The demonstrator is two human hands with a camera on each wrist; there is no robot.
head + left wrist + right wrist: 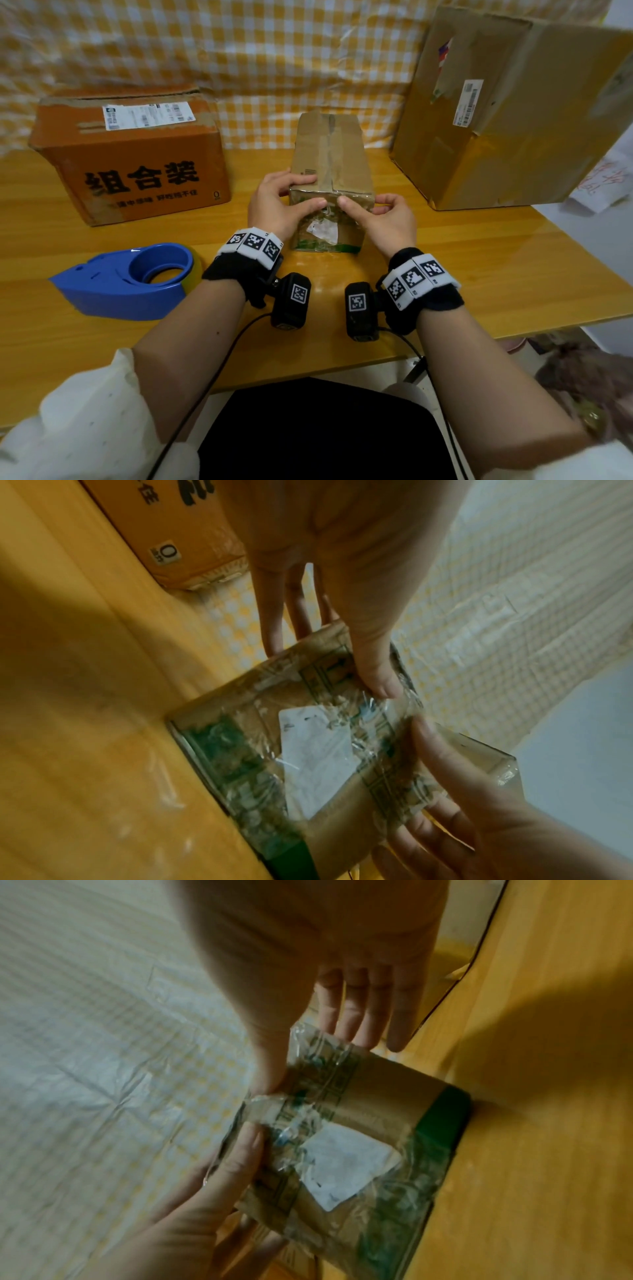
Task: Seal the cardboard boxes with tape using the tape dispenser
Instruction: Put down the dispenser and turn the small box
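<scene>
A small brown cardboard box [330, 161] stands in the middle of the wooden table [479, 274], wrinkled clear tape [323, 214] running over its top seam and down its near face. My left hand [291, 195] lays straight fingers on the box top while its thumb presses the tape at the near edge. My right hand [373, 209] presses its thumb beside it, fingers straight along the right side. In the wrist views both thumbs [380, 683] [270, 1077] sit on the tape over the box [308, 764] [377, 1104]. A blue tape dispenser [126, 281] lies at my left, untouched.
An orange box [130, 154] with a shipping label stands at the back left. A large brown box [507, 113] leans at the back right. A yellow checked cloth [239, 51] hangs behind. The table's near edge runs just under my wrists.
</scene>
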